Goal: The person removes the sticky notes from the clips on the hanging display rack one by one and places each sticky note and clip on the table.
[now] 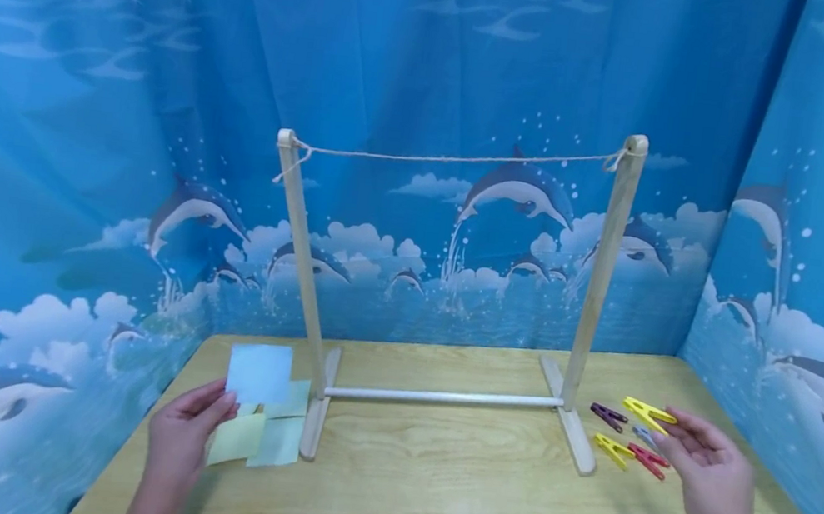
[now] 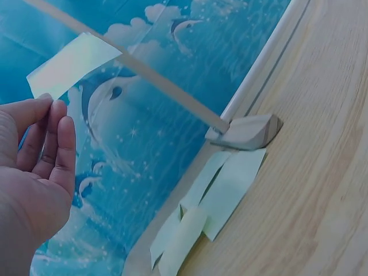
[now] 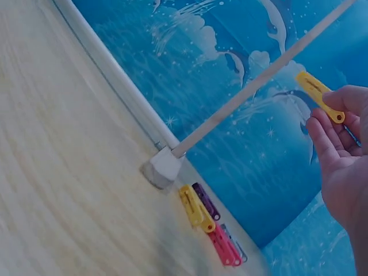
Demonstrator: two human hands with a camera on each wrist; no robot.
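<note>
Between thumb and fingers my left hand (image 1: 186, 430) pinches a light blue paper square (image 1: 260, 372) by its lower edge, raised above the table. Below it lie several pale green and yellow paper squares (image 1: 279, 442), partly overlapping. My right hand (image 1: 713, 473) grips a yellow clothespin (image 1: 648, 413) by its handle end, held off the table. Under that hand rest another yellow clothespin (image 1: 613, 451), a red one (image 1: 648, 461), a dark purple one (image 1: 608, 417) and a greyish-blue one (image 1: 642, 435), which is partly hidden in the head view.
A wooden frame (image 1: 599, 293) stands on the table (image 1: 434, 477), with a string (image 1: 437, 159) tied between its two posts and a white bar (image 1: 442, 397) low down. Blue dolphin-print curtains (image 1: 433, 58) hang behind and at both sides.
</note>
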